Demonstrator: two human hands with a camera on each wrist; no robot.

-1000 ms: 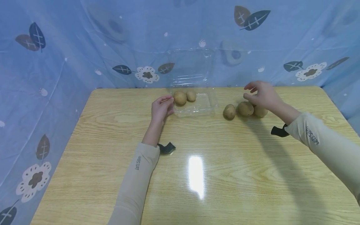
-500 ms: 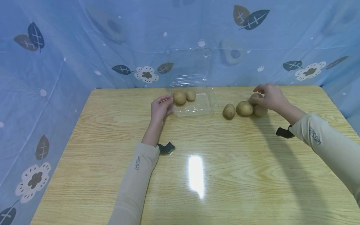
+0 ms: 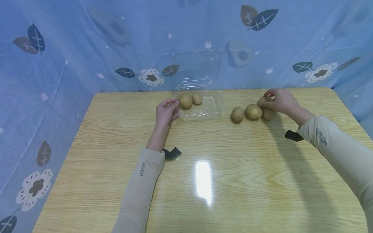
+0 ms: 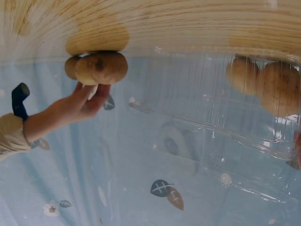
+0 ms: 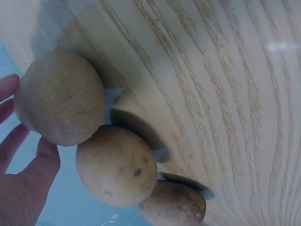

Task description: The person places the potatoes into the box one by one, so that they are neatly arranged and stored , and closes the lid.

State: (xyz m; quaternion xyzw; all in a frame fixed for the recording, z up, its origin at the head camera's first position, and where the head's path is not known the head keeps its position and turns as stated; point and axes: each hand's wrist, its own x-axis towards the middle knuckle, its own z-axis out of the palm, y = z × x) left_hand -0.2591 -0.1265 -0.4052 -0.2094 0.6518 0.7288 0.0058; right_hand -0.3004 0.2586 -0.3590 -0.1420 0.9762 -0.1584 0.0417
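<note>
Potato (image 3: 262,101) now gripped by right hand (image 3: 280,101), previously hovering.

The clear container (image 3: 201,106) sits at the table's (image 3: 204,181) far edge, its raised lid (image 3: 196,69) against the blue curtain (image 3: 87,48), so no way in from behind. Left of the container the left hand (image 3: 166,113) blocks its wall; to its right, a bare gap, then four potatoes (image 3: 253,111) under the right hand (image 3: 281,101). Nearer than the container, wide bare tabletop.

Glossy wood-grain table (image 3: 221,168), clear shiny plastic tray (image 3: 208,111), matt rough-skinned potatoes (image 3: 253,112).
</note>
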